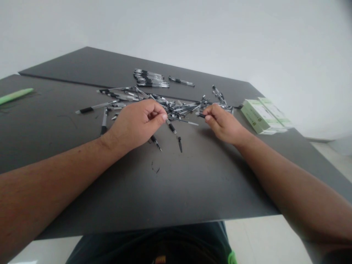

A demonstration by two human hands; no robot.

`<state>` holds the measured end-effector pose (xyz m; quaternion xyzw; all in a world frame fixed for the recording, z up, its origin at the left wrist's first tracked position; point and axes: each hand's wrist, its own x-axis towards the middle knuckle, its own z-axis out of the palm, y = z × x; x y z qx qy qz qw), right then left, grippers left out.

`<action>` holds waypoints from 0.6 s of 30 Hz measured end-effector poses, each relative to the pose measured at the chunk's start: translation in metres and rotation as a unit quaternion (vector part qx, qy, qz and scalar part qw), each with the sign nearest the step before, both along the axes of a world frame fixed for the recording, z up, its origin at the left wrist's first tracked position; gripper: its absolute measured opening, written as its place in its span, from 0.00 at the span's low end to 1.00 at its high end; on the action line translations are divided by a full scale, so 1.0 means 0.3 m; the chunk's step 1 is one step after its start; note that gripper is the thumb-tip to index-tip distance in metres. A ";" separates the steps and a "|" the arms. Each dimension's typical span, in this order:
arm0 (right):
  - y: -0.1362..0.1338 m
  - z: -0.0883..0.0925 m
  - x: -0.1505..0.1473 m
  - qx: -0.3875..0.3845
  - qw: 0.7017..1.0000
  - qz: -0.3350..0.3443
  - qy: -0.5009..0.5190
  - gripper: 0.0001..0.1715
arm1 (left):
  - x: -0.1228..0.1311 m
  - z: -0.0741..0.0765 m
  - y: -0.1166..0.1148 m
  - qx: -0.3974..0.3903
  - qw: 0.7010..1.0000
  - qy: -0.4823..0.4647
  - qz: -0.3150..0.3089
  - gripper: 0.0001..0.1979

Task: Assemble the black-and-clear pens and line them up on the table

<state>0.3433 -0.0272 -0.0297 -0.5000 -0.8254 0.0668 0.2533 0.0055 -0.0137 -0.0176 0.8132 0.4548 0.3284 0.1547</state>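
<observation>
A loose heap of clear-and-black pens and pen parts (176,106) lies across the middle of the dark table (178,183). My left hand (136,123) rests on the table with its fingers curled in a pinch; what it grips is mostly hidden, with a pen part sticking out beside the thumb. My right hand (224,123) sits at the heap's right side, pinched on a small black pen part (201,115). Two short black pen tips (180,143) lie loose just in front of my hands.
A tidy row of assembled pens (151,78) lies further back, with one single pen (181,81) to its right. Two green-and-white boxes (264,115) sit at the right. A green pen (15,95) lies at the far left. The table's near edge runs just above my lap.
</observation>
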 end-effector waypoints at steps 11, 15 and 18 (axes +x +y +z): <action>0.027 -0.003 0.041 -0.010 0.999 -0.037 -0.004 0.11 | -0.030 -0.005 0.035 0.017 0.999 -0.023 0.045 0.10; 0.036 -0.013 0.050 -0.010 0.999 -0.040 -0.012 0.11 | -0.031 -0.011 0.035 0.019 0.999 -0.022 0.043 0.10; 0.037 -0.016 0.049 -0.006 0.999 -0.030 -0.015 0.10 | -0.033 -0.016 0.034 0.024 0.999 -0.021 0.039 0.09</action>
